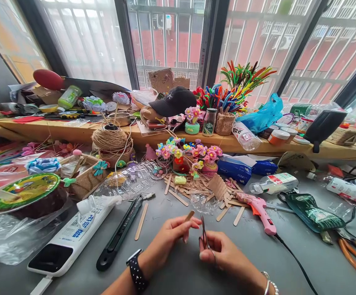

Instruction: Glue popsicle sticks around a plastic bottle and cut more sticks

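Observation:
Between the thumb and fingers of my left hand (173, 233) is a short piece of wooden craft stick (190, 215), its rounded end pointing up. My right hand (219, 248) grips small metal scissors (204, 231) by the handles, blades pointing up. The blades are close to my left fingertips; I cannot tell whether they touch the stick. Beyond both hands lies a pile of craft sticks (178, 196), with a woven piece of sticks (217, 186) on it. One loose craft stick (141, 221) lies to the left of my left hand.
A pink glue gun (259, 211) with a black cord lies at right. At left are a dark green utility knife (119, 233) and a white device with a screen (73, 235). Pink flowers (211, 155), a clear plastic bottle (131, 178) and a twine spool (110, 139) stand behind.

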Demonstrator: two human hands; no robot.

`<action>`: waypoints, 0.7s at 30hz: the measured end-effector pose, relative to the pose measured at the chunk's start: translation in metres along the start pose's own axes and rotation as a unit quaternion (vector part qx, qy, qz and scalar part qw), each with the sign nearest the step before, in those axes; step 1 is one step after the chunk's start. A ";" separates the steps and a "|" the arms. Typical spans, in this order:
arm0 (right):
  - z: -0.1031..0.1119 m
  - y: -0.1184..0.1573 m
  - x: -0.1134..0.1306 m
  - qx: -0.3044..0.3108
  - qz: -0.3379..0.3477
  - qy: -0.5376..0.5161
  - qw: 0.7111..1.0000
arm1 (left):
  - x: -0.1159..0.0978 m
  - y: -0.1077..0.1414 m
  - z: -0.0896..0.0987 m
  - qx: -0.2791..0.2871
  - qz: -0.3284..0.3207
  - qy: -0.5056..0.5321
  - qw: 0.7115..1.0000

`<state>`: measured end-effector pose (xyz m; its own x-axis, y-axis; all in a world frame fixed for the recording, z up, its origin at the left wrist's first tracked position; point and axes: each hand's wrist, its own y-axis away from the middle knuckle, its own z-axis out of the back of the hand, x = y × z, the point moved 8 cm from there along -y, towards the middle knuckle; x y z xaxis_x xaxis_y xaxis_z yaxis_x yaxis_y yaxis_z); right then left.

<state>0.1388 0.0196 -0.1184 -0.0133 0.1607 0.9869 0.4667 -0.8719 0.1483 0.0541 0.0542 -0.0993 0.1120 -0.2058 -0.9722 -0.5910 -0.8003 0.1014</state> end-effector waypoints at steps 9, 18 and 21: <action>0.020 0.006 -0.001 -0.100 0.008 0.124 0.987 | 0.016 -0.004 0.000 -0.011 0.062 0.031 0.998; 0.012 0.005 0.002 -0.066 0.009 0.206 0.976 | 0.012 -0.003 -0.006 0.009 0.039 -0.033 0.999; 0.010 0.006 0.002 -0.055 0.011 0.223 0.973 | 0.009 -0.002 -0.007 0.012 0.022 -0.058 0.998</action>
<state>0.1506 0.0196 -0.1159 -0.3979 -0.0534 0.9159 0.3746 -0.9207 0.1091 0.0623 0.0500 -0.1070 -0.0072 -0.1734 -0.9848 -0.6121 -0.7780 0.1414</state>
